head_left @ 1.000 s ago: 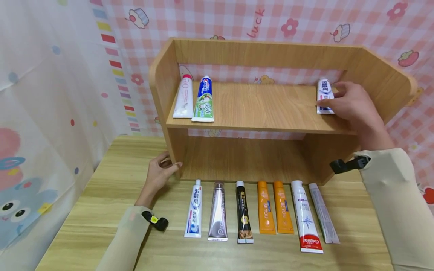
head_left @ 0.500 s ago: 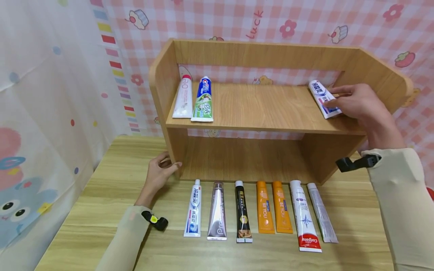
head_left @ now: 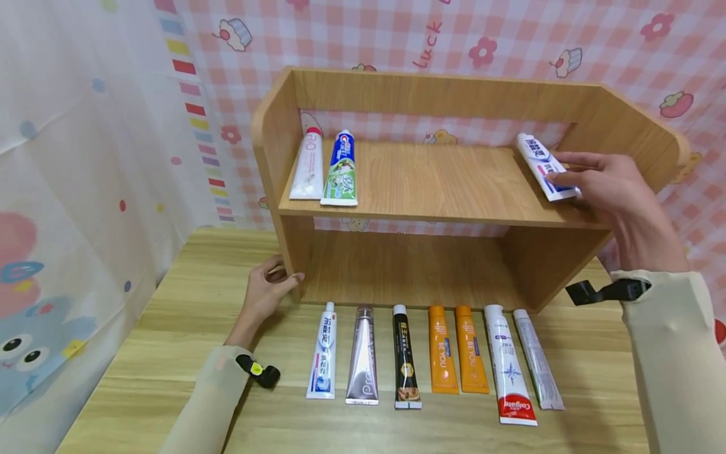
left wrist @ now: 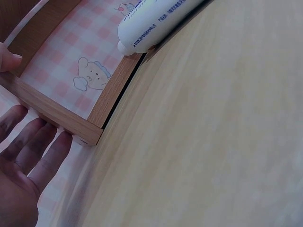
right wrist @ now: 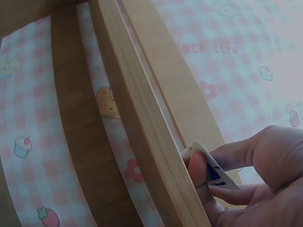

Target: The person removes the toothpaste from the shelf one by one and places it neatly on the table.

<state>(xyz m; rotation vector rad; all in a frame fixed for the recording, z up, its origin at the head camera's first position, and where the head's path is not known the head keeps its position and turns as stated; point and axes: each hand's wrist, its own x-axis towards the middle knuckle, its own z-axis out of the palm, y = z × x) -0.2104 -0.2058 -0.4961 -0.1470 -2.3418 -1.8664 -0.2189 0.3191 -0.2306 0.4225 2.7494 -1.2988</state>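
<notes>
My right hand pinches a white and blue toothpaste tube near its crimped end, over the right part of the upper shelf. The tube lies at a slant, cap toward the back left. In the right wrist view, thumb and fingers hold the flat end close by the shelf's front edge. My left hand grips the wooden shelf unit at the lower front of its left side panel. In the left wrist view, the thumb is on one side of the panel and the fingertips on the other.
On the upper shelf's left lie a white tube with a red cap and a blue-green Crest tube. Along the table in front lie several tubes, among them a silver one, a black one, orange ones and a Colgate tube.
The right hand has drawn the tube's crimped end right and toward the front, turning the tube from nearly straight to slanted. The left hand keeps its hold on the panel.
</notes>
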